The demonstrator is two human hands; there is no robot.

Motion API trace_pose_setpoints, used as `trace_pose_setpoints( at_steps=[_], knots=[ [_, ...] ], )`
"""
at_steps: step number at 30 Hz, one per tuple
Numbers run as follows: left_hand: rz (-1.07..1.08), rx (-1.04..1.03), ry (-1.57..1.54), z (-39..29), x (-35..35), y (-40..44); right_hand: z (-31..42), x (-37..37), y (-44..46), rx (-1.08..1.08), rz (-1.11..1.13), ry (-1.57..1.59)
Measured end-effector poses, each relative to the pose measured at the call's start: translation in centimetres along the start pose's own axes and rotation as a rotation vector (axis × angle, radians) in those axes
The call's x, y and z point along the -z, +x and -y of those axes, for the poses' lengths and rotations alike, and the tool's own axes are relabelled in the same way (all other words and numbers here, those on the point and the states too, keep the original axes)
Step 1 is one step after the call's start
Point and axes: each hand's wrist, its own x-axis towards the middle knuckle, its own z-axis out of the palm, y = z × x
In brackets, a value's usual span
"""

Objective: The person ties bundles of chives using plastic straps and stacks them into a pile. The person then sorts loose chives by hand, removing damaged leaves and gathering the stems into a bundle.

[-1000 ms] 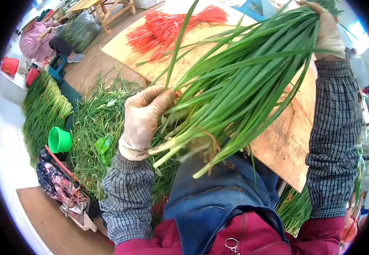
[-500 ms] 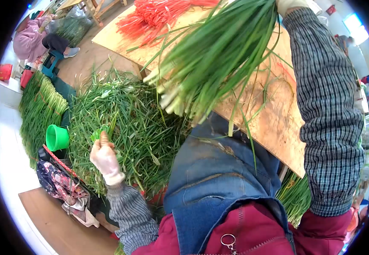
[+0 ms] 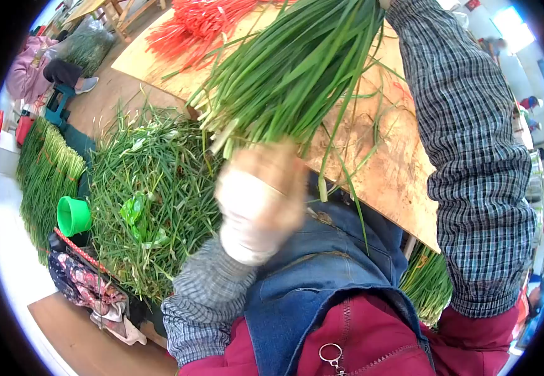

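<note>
- The bunch of long green stalks (image 3: pixel 297 69) is top centre of the frame, slanting over the table edge, pale ends pointing down-left.
- Your right hand (image 3: pixel 384 4) is just a sliver at the top edge, right where the leafy end goes out of frame. Fingers are cut off, so can't tell how they're gripping.
- Your left hand (image 3: pixel 261 195), mid-frame, is a total blur just under the pale ends. It overlaps them in view, but can't tell if you're touching them or whether those fingers are open or closed.
- Under the bunch you've got the wooden tabletop (image 3: pixel 403 182), with red strips (image 3: pixel 200 25) heaped near the top.
- Left of your left hand there's a big pile of loose greens (image 3: pixel 178 156) with a bright green plastic scrap (image 3: pixel 134 210) on it.
- Further left: a green cup (image 3: pixel 74 216) near some stacked bundles (image 3: pixel 43 166).
- Upper left, a person in pink (image 3: pixel 29 72) sits beside a plastic bag (image 3: pixel 89 47) of greens.
</note>
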Motion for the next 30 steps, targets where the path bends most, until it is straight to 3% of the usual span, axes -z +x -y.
trace_pose_setpoints(
  at_steps=[1,3,5,7,13,16,17,19,21,23,26,27,30],
  knots=[
    [-0.054,-0.108,-0.146,-0.9,-2.0,-0.7,0.0,0.0,0.0,0.001,-0.002,0.012],
    [0.290,-0.056,-0.301,-3.7,-3.8,0.5,-0.2,-0.2,-0.1,0.006,-0.009,0.032],
    [0.416,-0.055,-0.178,-5.1,-7.0,0.9,-0.2,-0.1,-0.4,0.013,-0.018,0.049],
    [0.398,-0.073,-0.040,-5.6,-11.4,1.3,-0.2,-0.2,-0.5,0.020,-0.022,0.067],
    [0.546,0.109,0.294,-2.9,-18.7,5.8,-0.2,-0.3,-1.0,0.032,-0.036,0.101],
    [0.817,0.275,0.384,-0.6,-20.0,7.3,-0.1,-0.4,-1.0,0.036,-0.041,0.112],
    [0.555,-0.014,0.650,0.1,-19.2,5.8,-0.1,-0.4,-1.0,0.036,-0.042,0.118],
    [0.371,-0.151,0.755,1.8,-18.4,5.0,0.0,-0.5,-1.0,0.035,-0.042,0.127],
    [0.439,-0.281,1.208,2.9,-17.7,3.7,0.1,-0.5,-1.0,0.039,-0.041,0.132],
    [0.521,-0.187,0.750,1.8,-11.5,3.7,0.3,-0.6,-1.1,0.038,-0.039,0.138],
    [0.615,0.094,0.331,2.1,-5.6,-0.2,0.6,-0.7,-1.1,0.041,-0.036,0.148],
    [0.281,-0.089,0.325,4.0,-4.7,-3.5,0.8,-0.8,-1.2,0.042,-0.033,0.153],
    [0.638,0.204,0.467,5.8,4.3,-9.0,1.2,-1.1,-1.2,0.040,-0.023,0.159]
  ],
)
